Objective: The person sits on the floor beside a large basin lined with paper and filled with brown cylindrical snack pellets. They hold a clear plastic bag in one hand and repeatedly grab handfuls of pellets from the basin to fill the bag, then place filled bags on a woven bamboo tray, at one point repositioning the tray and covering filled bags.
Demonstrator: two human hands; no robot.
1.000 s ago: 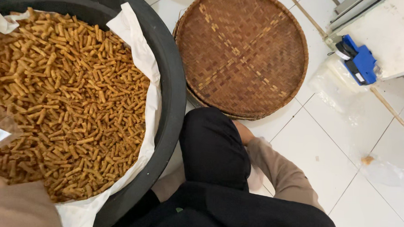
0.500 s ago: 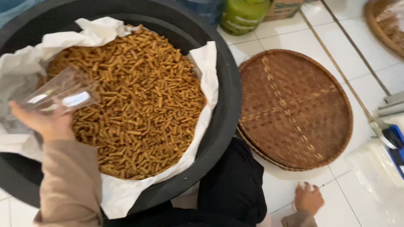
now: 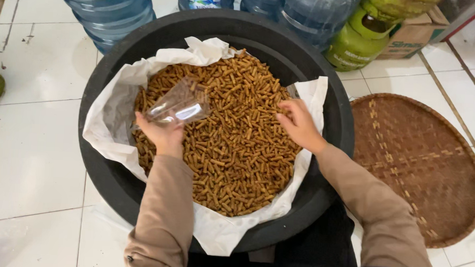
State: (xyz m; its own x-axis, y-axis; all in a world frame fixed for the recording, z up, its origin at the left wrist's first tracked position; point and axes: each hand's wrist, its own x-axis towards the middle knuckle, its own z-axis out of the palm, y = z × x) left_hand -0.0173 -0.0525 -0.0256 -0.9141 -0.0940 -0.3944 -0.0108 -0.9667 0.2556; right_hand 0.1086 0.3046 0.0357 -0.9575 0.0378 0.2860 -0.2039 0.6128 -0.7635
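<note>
Clear plastic bag (image 3: 178, 105) held over fried snack sticks (image 3: 231, 144) heaped in a paper-lined black tub (image 3: 333, 109), left hand (image 3: 164, 135) with grip clenched on it. Right hand (image 3: 298, 125) resting on the sticks, fingers loosely curled. Woven tray (image 3: 420, 165) lying alongside on the floor, water jugs (image 3: 106, 7) behind.

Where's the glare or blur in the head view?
Head view: sharp overall, even soft light; glare on the clear plastic bag in the left hand, faint sheen on the white floor tiles; right hand crisp over the snack sticks.
</note>
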